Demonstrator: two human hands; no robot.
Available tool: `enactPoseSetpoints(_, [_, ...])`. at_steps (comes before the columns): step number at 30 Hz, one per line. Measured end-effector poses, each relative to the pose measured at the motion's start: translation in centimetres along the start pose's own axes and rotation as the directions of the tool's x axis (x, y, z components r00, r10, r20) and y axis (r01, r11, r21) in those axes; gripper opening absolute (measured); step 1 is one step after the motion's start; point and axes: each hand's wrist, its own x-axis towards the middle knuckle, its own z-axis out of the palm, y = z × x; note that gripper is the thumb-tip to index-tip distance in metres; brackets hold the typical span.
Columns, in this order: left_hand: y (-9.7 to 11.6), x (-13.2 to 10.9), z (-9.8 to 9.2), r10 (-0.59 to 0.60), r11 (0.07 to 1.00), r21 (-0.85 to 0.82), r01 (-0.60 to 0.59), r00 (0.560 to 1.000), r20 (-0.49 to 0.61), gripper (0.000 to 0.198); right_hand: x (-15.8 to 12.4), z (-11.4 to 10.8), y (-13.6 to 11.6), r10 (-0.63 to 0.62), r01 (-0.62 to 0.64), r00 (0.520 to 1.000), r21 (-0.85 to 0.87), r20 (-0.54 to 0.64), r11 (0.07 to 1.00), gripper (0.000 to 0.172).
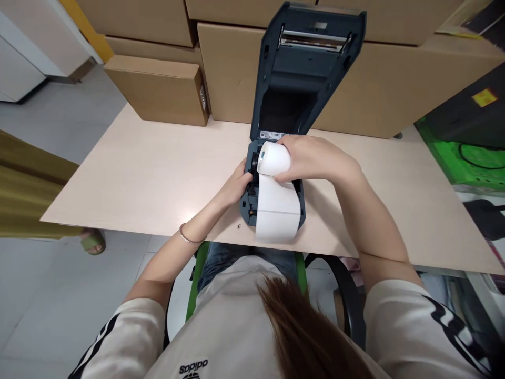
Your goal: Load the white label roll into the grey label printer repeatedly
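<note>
One carton (153,87) stands at the left rear of the surface (138,173). The left hand (238,184) is partly curled against the printer's left rim; its fingers are largely hidden, so whether it grips cannot be told. The printer (248,213) sits on the surface with its lid (294,68) raised: opening is done. The roll (276,159) is over the open bay, and its strip (278,213) is drawn out to the front edge. The right hand (307,158) is closed around the roll's right end. Seating appears incomplete: the roll is not released. The lid is not closed.
</note>
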Motion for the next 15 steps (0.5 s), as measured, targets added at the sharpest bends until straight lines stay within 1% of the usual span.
enactPoseSetpoints(4, [-0.1,-0.2,-0.1,-0.012,1.000,0.028,0.012,1.000,-0.004,0.070,1.6,1.8,0.2,0.001,0.000,1.000,-0.027,0.031,1.000,0.067])
enactPoseSetpoints(6, [0.0,-0.3,-0.1,-0.003,0.999,0.033,0.003,1.000,-0.007,0.070,2.6,3.0,0.5,-0.028,0.030,0.999,-0.052,0.040,0.998,0.068])
enactPoseSetpoints(9, [0.2,-0.4,-0.1,-0.002,0.999,0.040,0.002,1.000,-0.008,0.070,3.6,4.8,0.8,-0.098,0.098,0.995,-0.066,0.005,0.993,0.067])
enactPoseSetpoints(12, [0.4,-0.4,-0.1,-0.024,0.999,0.038,0.025,1.000,-0.017,0.070,3.3,5.6,0.6,-0.116,0.113,0.993,-0.075,-0.031,0.991,0.070])
enactPoseSetpoints(15, [0.3,-0.3,-0.1,-0.029,0.999,0.037,0.030,0.999,-0.031,0.070,1.5,5.5,-0.4,-0.090,0.081,0.992,-0.094,-0.089,0.992,0.079])
